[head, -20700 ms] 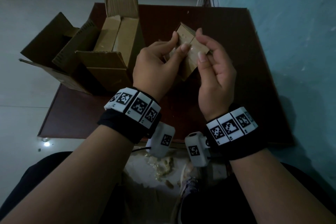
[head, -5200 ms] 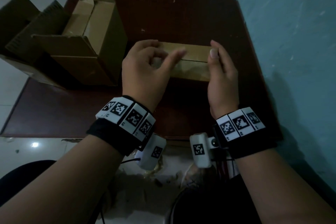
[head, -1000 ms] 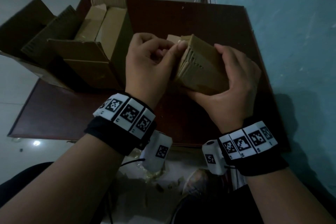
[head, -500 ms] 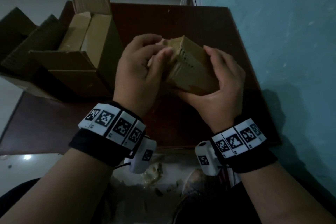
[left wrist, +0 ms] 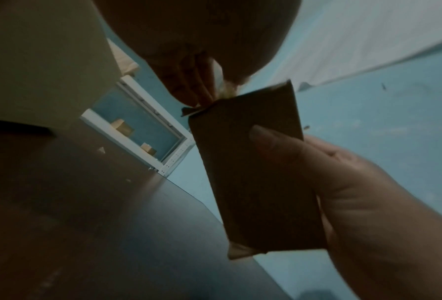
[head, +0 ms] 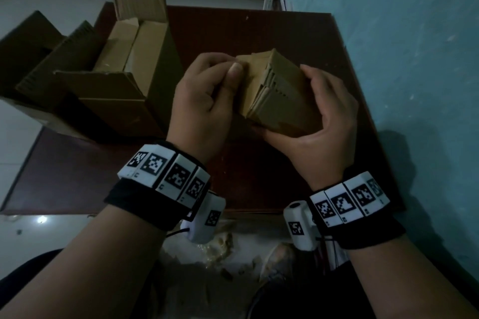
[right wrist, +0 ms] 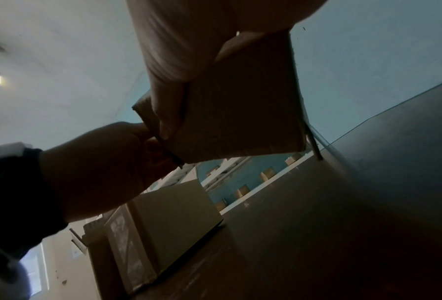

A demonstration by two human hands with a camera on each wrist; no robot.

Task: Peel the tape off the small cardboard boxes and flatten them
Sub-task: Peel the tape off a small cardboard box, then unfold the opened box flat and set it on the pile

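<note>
Dark brown table against teal wall. Right hand cradles small cardboard box above tabletop, fingers wrapped round it. Left hand pinches box's near end flap. Larger open carton stands left.

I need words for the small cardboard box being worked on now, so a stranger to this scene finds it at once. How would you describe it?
Start at the dark red-brown table beside the blue wall. The large open carton stands on its left part; right of it, two hands are raised above the tabletop. The small cardboard box is the one between them, the only box off the table, cupped by the right hand while the left hand pinches its end.
</note>
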